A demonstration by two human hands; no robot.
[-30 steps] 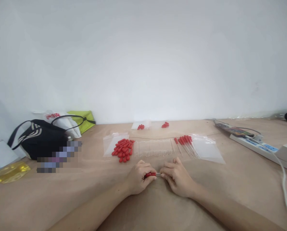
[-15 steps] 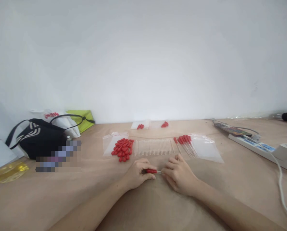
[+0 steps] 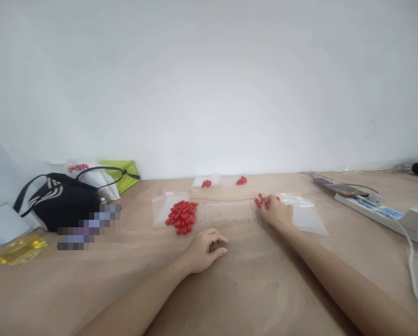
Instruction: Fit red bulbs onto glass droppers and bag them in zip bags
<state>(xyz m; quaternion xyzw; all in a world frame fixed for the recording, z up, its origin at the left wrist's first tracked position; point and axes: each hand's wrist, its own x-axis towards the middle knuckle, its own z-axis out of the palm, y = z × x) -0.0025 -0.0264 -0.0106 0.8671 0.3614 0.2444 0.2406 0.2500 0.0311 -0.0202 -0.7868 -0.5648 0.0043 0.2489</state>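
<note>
My left hand (image 3: 207,249) rests on the table with thumb and fingers apart and nothing between them. A heap of red bulbs (image 3: 181,215) lies beyond it, partly over a clear zip bag (image 3: 161,207). Thin clear tubes (image 3: 228,213) are laid side by side in a row at the centre. Over the red-capped droppers (image 3: 260,199) right of that row is my right hand (image 3: 277,212), its fingers pinched together; what they hold is hidden. Another clear bag (image 3: 307,217) lies beside it.
Two small groups of red bulbs (image 3: 206,184) sit on bags near the wall. At left are a black bag (image 3: 61,203), a green box (image 3: 126,175) and a yellow item (image 3: 21,250). A phone (image 3: 345,188), a power strip (image 3: 366,207) and a white cable (image 3: 411,266) lie at right.
My right hand has moved away and right, to the red-capped droppers. The red-capped piece has left my left hand, which has opened.
</note>
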